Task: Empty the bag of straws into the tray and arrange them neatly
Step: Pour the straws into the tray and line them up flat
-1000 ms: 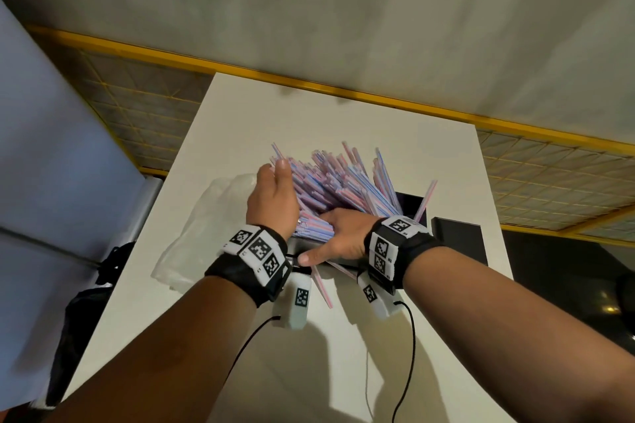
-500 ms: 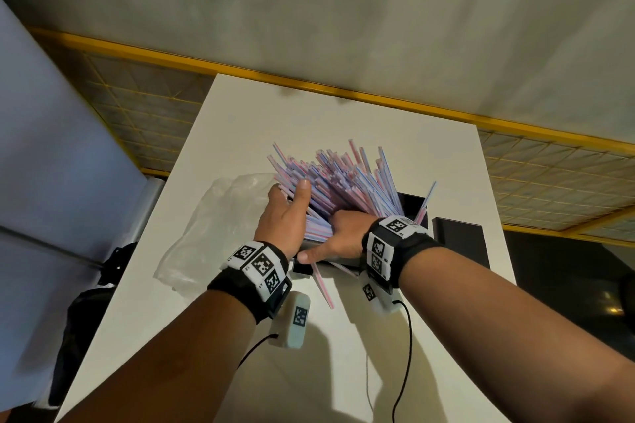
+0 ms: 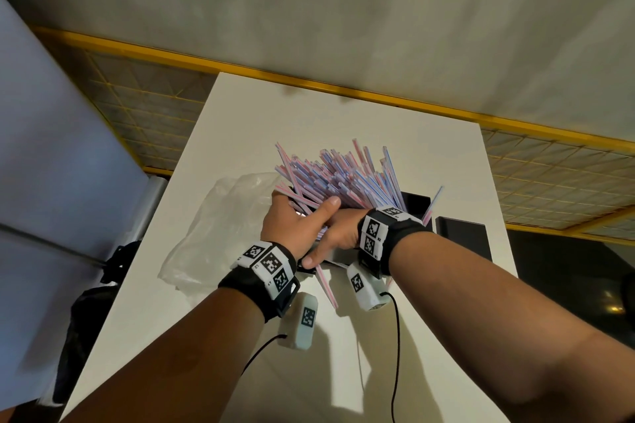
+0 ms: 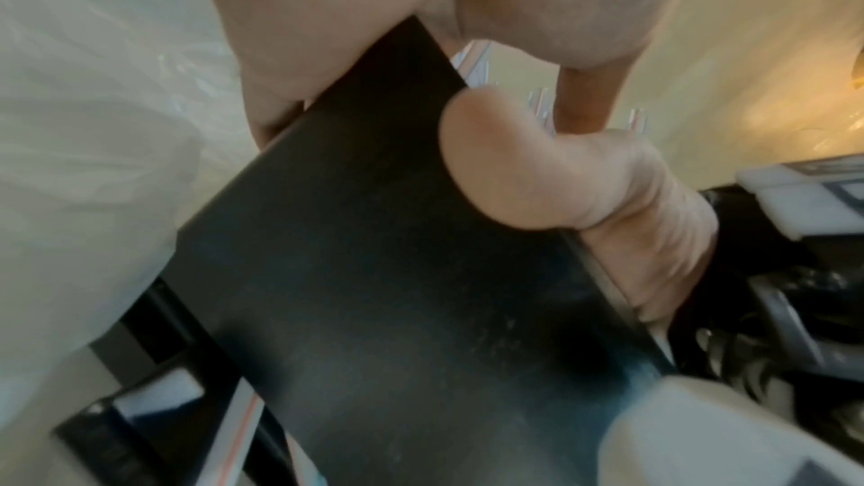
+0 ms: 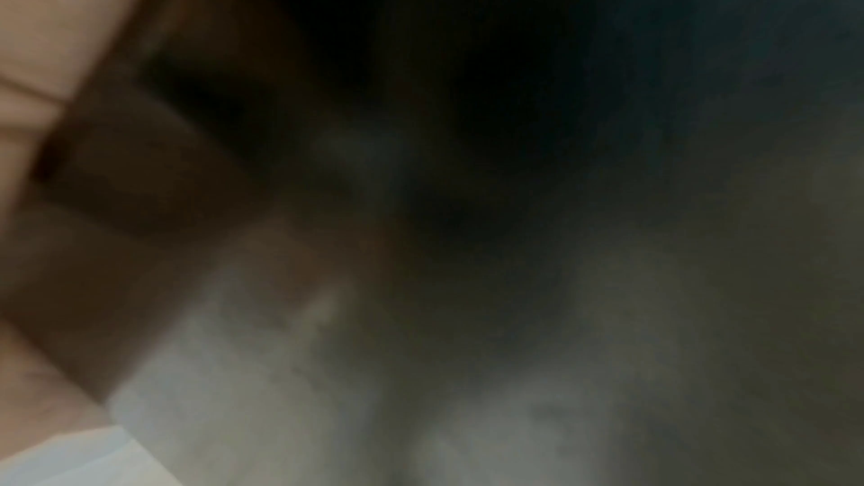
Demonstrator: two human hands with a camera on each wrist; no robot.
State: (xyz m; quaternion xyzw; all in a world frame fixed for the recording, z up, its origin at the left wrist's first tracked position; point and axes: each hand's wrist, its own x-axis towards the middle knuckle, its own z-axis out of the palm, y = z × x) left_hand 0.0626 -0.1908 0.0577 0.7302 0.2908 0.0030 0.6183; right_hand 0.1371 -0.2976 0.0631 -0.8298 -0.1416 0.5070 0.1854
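1. Far left on the white table, the empty clear plastic bag lies crumpled, just beside the tray and touching nothing I hold.
2. My left hand comes next. Its fingers reach in among the straws on the pile's left side, and its thumb lies across the top of the heap. From the head view the hand looks curled round part of the bundle; how firm that hold is I cannot tell.
3. The straws, pink and blue striped, stand heaped in a loose fan, their far ends splayed up and away from me, their near ends down in the tray.
4. The black tray is mostly hidden beneath the pile and my hands. In the left wrist view its dark wall fills the middle, with a thumb pressed against it.
5. One loose straw lies on the table at the tray's near edge, between my wrists.
6. My right hand sits against the near side of the pile, thumb pointing left along the tray's edge. Its fingers are buried, so I cannot tell whether they are apart or closed. Its wrist view is dark and blurred.
7. Another stray straw leans out over the tray's right edge.
8. Rightmost, a separate black box stands just beside the tray.
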